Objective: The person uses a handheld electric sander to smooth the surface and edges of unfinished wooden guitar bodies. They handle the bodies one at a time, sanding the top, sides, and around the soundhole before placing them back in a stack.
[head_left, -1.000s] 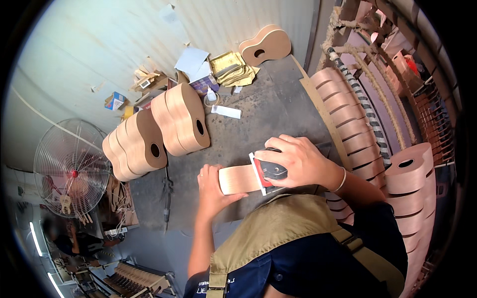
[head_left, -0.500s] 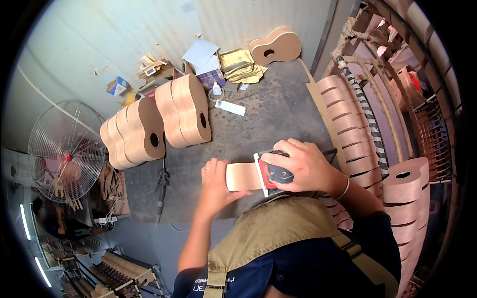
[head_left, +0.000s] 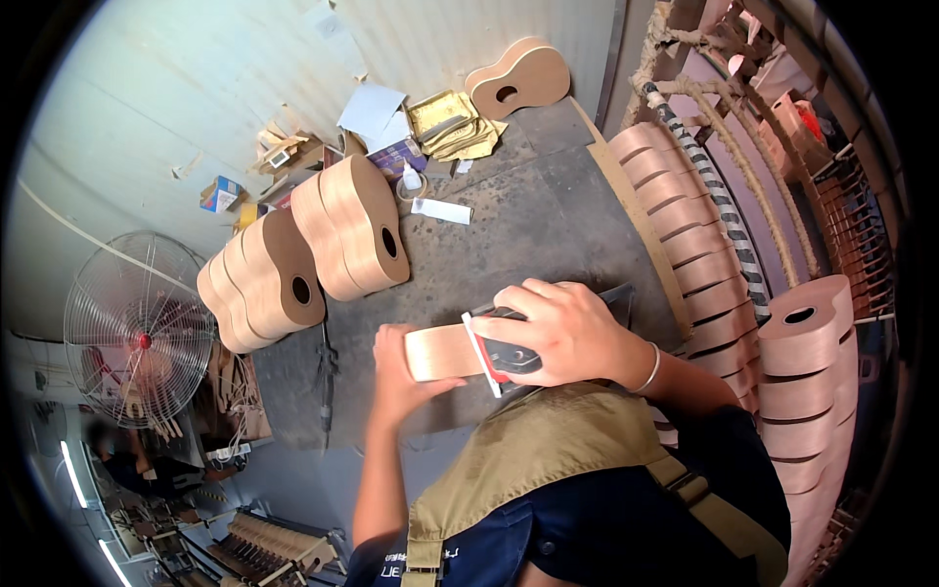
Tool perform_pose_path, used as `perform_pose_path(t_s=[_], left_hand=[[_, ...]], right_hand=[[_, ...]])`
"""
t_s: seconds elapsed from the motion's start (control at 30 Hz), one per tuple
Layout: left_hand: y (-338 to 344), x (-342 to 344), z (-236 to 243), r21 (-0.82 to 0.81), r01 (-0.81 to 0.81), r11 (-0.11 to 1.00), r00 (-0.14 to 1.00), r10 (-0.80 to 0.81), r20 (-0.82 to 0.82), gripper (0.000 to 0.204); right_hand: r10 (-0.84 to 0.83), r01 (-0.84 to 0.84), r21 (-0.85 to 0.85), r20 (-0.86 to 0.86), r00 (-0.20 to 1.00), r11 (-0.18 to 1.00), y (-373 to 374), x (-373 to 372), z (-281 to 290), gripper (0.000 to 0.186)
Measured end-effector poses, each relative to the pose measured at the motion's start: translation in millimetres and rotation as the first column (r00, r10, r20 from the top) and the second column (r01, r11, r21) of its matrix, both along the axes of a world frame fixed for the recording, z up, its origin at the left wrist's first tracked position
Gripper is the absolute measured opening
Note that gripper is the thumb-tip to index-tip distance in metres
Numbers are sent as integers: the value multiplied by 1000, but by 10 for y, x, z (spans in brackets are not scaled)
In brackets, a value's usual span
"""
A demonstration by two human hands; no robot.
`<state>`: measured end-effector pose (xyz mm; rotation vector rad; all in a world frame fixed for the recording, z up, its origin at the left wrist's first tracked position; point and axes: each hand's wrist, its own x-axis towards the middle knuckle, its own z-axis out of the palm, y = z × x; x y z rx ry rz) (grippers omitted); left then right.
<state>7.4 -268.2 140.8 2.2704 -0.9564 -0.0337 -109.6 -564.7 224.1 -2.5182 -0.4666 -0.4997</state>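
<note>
My left hand (head_left: 397,370) is wrapped round the left end of a small guitar-shaped wooden body (head_left: 442,354), thumb along its near edge. The pale side of the body faces up in front of my apron. On its right part rests a red and black hand-held sander (head_left: 514,358) with a white pad edge. My right hand (head_left: 565,338) is closed over the sander from above, covering much of it. The right end of the body is hidden beneath hand and sander.
Several wooden bodies (head_left: 344,230) stand in rows at the table's left, near a wire fan (head_left: 145,340). One more body (head_left: 523,80), yellow sheets (head_left: 452,127) and a small white bottle (head_left: 411,176) are at the back. A rack of bodies (head_left: 699,245) flanks the right; a cable (head_left: 327,382) hangs over the front edge.
Both hands, with the body and the sander, appear further left in the picture. The whole view has also shifted and tilted slightly. Each hand keeps its grip.
</note>
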Motion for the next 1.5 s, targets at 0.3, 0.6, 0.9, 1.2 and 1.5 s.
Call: perform_pose_path(t_s=[0.3,0.6,0.9,1.2,1.5], left_hand=[[1184,263,-849,-143,-246,959,836,136,-532,105],[81,59,126,85,7,996,999,-4,-36,98],[743,311,-477,-43,-70,997,978,60,-202,102],[1421,396,-1074,-48,-155,987,934,131,-332,109],[-67,67,127,140,165,976,986,-167,7,104]], right_hand=[[-107,174,546,-153,983,820,-290,-570,-1298,68],[-75,83,130,-63,995,988,-221,-169,-95,63],[-82,142,365,-174,981,920,-324,-329,-467,70],[-132,467,722,-471,872,511,-74,-654,-1820,67],[-560,648,440,-328,760,622,-117,-1132,-1665,67]])
